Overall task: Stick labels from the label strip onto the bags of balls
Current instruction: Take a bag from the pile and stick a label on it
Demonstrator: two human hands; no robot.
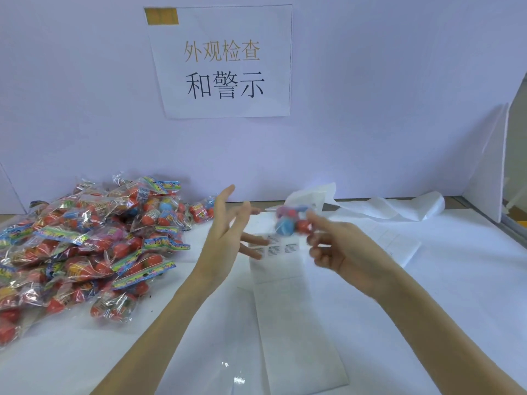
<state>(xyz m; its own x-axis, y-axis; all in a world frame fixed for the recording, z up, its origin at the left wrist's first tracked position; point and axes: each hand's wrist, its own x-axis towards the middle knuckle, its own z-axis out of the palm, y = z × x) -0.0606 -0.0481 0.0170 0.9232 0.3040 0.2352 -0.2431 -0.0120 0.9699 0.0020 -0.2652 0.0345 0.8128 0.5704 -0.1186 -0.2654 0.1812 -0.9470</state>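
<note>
1. The head view looks down on a white table (370,323) that stands against a pale lilac wall (370,81).
2. A white paper sign (222,64) with printed Chinese characters is fixed on the wall, with a brown piece of tape (161,16) at its top left corner.
3. At the right side, a white board (484,166) stands upright on the table edge.
4. Crumpled white backing paper (399,208) lies at the back of the table, near the wall.
5. A big pile of bags of balls (85,246) covers the left part of the table; the bags are clear, with mostly red balls inside.
6. The label strip (281,269) lies flat in the middle of the table, between the two forearms; a few small printed labels sit at its far end.
7. The left hand (225,238) is above the strip, fingers straight and spread, holding nothing.
8. The right hand (339,246) grips one bag (288,220) with blue and red balls, raised above the far end of the strip; the bag is blurred.
</note>
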